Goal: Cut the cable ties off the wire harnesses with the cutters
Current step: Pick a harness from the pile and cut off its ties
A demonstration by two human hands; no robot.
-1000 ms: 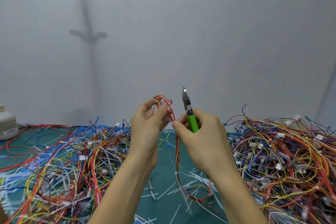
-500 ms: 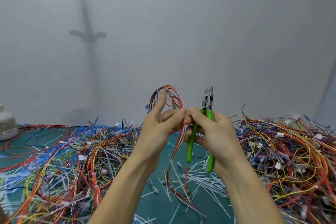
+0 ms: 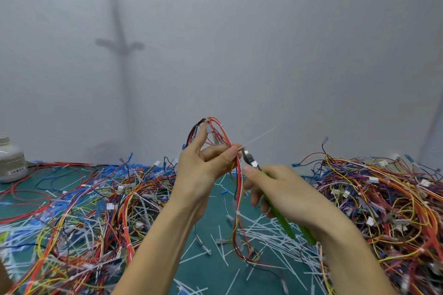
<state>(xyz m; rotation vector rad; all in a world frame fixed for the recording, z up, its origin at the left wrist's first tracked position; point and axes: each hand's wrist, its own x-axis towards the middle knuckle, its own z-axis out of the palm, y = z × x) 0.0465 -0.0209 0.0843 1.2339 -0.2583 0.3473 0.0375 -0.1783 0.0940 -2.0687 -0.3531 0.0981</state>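
Note:
My left hand [image 3: 203, 165] pinches a wire harness [image 3: 237, 189] of red, orange and white wires, held up above the green mat; the harness loops over the fingers and hangs down to the mat. A white cable tie [image 3: 259, 137] sticks out from the pinch toward the upper right. My right hand [image 3: 285, 191] grips the green-handled cutters [image 3: 278, 211], whose metal jaws [image 3: 247, 158] point up-left and sit at the base of that tie, right beside the left fingertips.
A big tangle of harnesses [image 3: 84, 211] covers the left of the green mat [image 3: 206, 266], another heap [image 3: 383, 199] fills the right. Cut white tie pieces [image 3: 271, 239] litter the middle. A white jar [image 3: 10, 163] stands at the far left by the wall.
The cutters swung from pointing straight up to tilting up-left, jaws now at the tie by my left fingers. My right hand dropped lower and to the right.

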